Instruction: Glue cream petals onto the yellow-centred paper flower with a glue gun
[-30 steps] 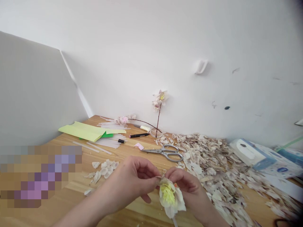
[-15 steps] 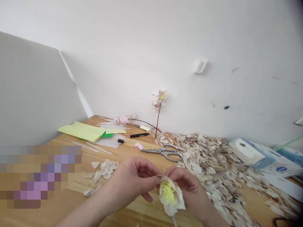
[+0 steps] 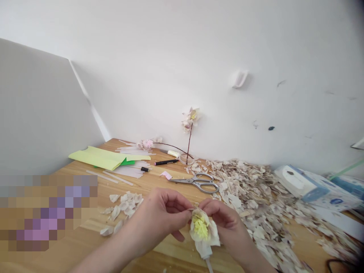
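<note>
Left hand (image 3: 162, 216) and right hand (image 3: 220, 218) pinch a white paper flower (image 3: 201, 229); at 12 o'clock, a clear dish (image 3: 185, 159) holds an upright stemmed paper flower (image 3: 190, 118) on the wooden surface (image 3: 159, 178).

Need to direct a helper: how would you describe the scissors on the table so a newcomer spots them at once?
On the wooden table, find the big heap of pale petal scraps. At its left edge lie the steel scissors, the only metal tool, with two looped handles.
</note>
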Available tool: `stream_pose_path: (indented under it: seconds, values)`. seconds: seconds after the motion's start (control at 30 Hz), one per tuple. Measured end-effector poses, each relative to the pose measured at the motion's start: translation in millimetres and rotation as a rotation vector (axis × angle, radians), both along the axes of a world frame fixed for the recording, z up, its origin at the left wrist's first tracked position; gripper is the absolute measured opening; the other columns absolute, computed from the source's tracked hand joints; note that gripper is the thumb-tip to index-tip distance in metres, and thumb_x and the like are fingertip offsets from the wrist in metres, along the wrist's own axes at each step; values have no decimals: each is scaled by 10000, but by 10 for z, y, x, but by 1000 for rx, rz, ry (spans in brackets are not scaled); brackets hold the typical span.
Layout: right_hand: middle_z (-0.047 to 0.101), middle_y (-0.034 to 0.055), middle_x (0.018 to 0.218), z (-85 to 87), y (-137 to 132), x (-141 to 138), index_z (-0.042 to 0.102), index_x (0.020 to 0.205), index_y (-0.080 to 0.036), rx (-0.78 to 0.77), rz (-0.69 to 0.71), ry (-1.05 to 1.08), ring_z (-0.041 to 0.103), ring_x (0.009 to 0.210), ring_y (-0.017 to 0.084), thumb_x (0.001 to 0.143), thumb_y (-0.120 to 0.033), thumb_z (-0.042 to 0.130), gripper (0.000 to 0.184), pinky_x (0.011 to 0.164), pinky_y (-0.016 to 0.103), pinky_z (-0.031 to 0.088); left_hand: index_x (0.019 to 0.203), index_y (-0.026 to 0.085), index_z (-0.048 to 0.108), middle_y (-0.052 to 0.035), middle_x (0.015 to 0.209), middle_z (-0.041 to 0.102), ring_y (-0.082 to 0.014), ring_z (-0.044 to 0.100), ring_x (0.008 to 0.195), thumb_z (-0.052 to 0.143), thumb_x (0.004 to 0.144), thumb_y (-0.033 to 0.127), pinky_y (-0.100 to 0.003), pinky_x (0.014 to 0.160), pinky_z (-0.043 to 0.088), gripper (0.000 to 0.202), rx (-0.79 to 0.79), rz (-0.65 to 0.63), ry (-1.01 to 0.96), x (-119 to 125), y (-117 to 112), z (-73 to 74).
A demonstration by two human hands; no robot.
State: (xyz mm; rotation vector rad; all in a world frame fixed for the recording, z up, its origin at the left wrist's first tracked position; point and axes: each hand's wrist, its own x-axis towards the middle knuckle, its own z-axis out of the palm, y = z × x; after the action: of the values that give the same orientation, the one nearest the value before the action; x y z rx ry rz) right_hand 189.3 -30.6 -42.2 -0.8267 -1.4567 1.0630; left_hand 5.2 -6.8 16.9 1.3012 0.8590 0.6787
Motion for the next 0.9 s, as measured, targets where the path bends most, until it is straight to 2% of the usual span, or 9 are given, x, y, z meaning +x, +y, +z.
stream_pose_path:
  seconds: [0.23,0.47,0.57,0.7,0.9]
  values:
    - [635,-13,770,7,6,0,668,741,-277,25,-15,-39,588,730,150,732,-225,690,57,675,250,460,717,147,651,-11,656,670,-114,609,592,653,671,280,-190,468,510,140,-11,-22,-8,-2,5,14]
    - [634,-20,756,10,-4,-13,648,711,-261,-10,-84,-39,593,726,154,703,-241,712,67,680,257,466,974,163,576,-27,747,663,-167,636,717,577,718,194,-229,471,544,258,-38,-12,-66,-47,-17,65]
    - [634,-18,743,24,-3,-26,643,704,-251,-15,-113,-26,592,711,154,687,-267,726,86,664,251,470,984,167,572,-41,756,651,-202,641,791,559,761,289,-240,455,547,254,-91,14,-144,-51,-23,73]
    - [637,-9,741,22,5,-29,633,700,-232,-30,-127,-26,596,714,158,669,-278,740,121,662,250,471,965,147,578,-68,753,653,-224,644,806,546,771,443,-238,430,538,355,-146,24,-194,-36,-10,52]
    - [622,-26,748,9,0,-9,609,698,-236,-77,-86,-15,580,720,139,682,-266,731,127,664,231,451,988,144,572,-99,798,667,-238,640,827,522,782,483,-231,406,526,400,-187,19,-202,-25,20,6]
